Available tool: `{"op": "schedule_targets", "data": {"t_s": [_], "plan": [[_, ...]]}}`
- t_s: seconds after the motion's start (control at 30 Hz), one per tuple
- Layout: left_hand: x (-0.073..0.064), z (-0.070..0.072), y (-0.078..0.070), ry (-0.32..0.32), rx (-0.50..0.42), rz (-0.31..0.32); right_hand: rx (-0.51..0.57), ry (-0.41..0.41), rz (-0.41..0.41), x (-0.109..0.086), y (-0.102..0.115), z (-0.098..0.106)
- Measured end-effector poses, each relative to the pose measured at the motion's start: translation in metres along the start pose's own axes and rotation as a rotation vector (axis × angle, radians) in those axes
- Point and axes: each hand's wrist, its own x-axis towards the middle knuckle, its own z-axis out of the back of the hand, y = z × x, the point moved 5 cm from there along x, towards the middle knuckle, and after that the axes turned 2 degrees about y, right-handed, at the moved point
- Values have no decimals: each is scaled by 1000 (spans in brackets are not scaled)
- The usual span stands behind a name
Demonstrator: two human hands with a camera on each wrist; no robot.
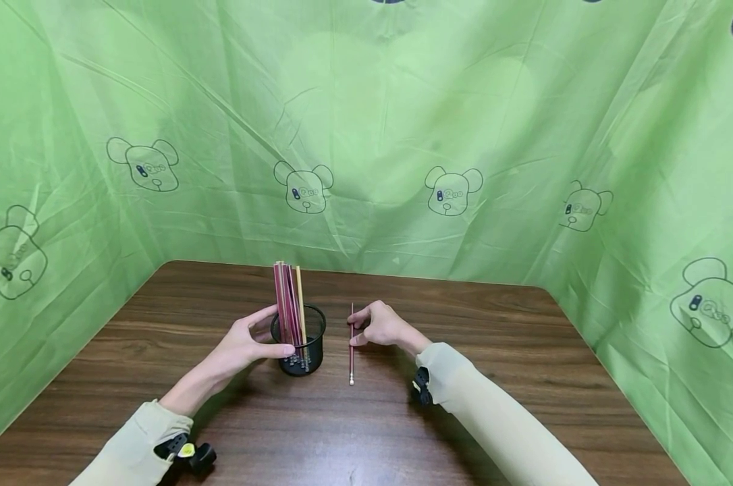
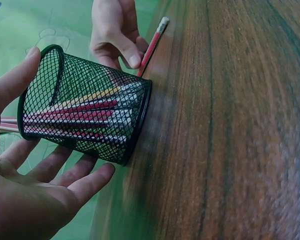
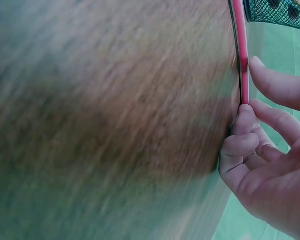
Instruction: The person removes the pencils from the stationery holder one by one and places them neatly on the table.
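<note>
A black mesh pencil cup stands upright on the table, holding several red-striped pencils and one yellow pencil. My left hand holds the cup from its left side, thumb at the near rim and fingers round the far side. In the left wrist view the fingers lie along the mesh wall. To the right of the cup, a single red pencil lies on the tabletop, its white eraser end toward me. My right hand pinches this pencil; the right wrist view shows fingertips at the pencil.
The brown wood-grain table ends at the back against a green curtain printed with bear outlines. More curtain hangs on both sides. Each wrist wears a black strap, with a device on the left one.
</note>
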Motion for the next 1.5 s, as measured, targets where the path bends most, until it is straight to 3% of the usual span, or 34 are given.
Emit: {"op": "schedule_targets", "data": {"t_s": [0.37, 0.73, 1.13, 1.5], "plan": [[0, 0, 0, 0, -7, 4, 62, -12, 15, -7, 3, 8], [1, -1, 0, 8, -21, 2, 39, -2, 21, -18, 13, 22], [2, 1, 2, 27, 1, -7, 152, 9, 55, -31, 24, 26], [3, 2, 2, 36, 12, -13, 95, -30, 113, -33, 44, 31]]}}
